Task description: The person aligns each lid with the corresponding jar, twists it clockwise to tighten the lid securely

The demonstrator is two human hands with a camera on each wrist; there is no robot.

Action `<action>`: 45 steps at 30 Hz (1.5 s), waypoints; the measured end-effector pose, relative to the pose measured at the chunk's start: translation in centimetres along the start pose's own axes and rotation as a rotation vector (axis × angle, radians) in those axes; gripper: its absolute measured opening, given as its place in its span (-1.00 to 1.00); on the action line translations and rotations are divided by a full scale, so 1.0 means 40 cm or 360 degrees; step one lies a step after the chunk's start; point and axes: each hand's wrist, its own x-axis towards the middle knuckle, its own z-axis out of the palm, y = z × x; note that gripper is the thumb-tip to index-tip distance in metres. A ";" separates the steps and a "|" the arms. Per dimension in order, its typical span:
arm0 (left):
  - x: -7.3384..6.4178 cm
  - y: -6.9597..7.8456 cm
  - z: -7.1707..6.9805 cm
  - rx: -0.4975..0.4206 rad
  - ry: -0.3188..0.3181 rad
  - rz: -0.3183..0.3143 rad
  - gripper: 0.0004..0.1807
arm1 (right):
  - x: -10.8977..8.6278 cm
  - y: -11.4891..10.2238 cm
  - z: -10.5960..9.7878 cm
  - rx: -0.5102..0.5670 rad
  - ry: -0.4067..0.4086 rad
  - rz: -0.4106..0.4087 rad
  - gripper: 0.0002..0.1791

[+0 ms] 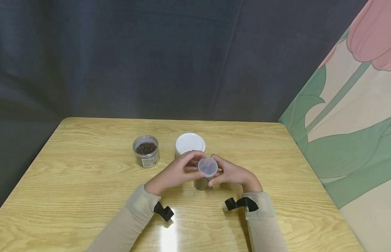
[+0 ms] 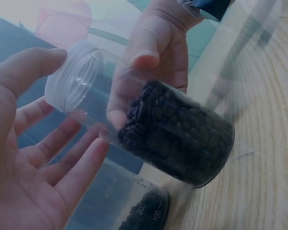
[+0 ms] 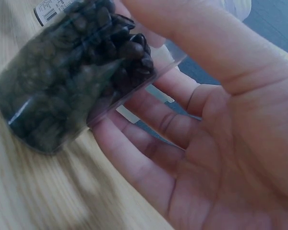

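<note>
A clear jar [image 2: 177,132], a little over half full of dark, bean-like seeds, stands between both hands close over the table. Its translucent lid [image 1: 208,167] is on the mouth. My left hand [image 1: 179,170] grips the lid, thumb on the near side and fingertips at the far rim and neck. Lower down, my right hand [image 1: 234,173] holds the jar's body, thumb on one side and fingers round the other. Just behind the jar is a wider container with a white lid [image 1: 190,142], partly hidden by my left hand.
To the left stands an uncovered clear tub [image 1: 150,161] with a label and dark bits inside. The left wrist view shows measuring marks on the wider container [image 2: 116,199], with dark contents low in it. A dark curtain [image 1: 151,59] hangs behind the wooden table [image 1: 72,182].
</note>
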 end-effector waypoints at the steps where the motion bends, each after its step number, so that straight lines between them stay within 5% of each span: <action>1: 0.000 -0.002 -0.002 -0.0011 -0.0009 0.0000 -0.42 | 0.000 0.000 0.000 0.0003 -0.0003 -0.0001 -0.34; 10: -0.006 -0.002 -0.019 -0.0103 -0.0145 0.0040 -0.42 | 0.001 -0.001 -0.001 -0.0020 -0.0002 -0.0009 -0.39; 20: -0.003 0.015 0.002 0.0015 0.0011 -0.0023 -0.47 | 0.000 0.002 -0.001 -0.0007 -0.0019 -0.0016 -0.42; 26: -0.001 0.011 0.004 0.0017 0.0022 -0.0016 -0.52 | 0.001 0.005 -0.003 -0.0009 -0.0018 -0.0030 -0.43; 34: -0.004 0.005 -0.013 -0.0072 -0.0104 -0.0007 -0.48 | 0.000 0.005 -0.003 -0.0008 -0.0016 -0.0035 -0.42; 40: -0.007 -0.001 -0.026 0.0015 -0.0182 0.0077 -0.48 | -0.001 0.003 -0.002 -0.0027 -0.0006 -0.0017 -0.40; 45: -0.005 0.006 -0.030 0.0148 -0.0006 0.0088 -0.54 | 0.001 0.001 -0.002 -0.0066 0.0014 -0.0007 -0.40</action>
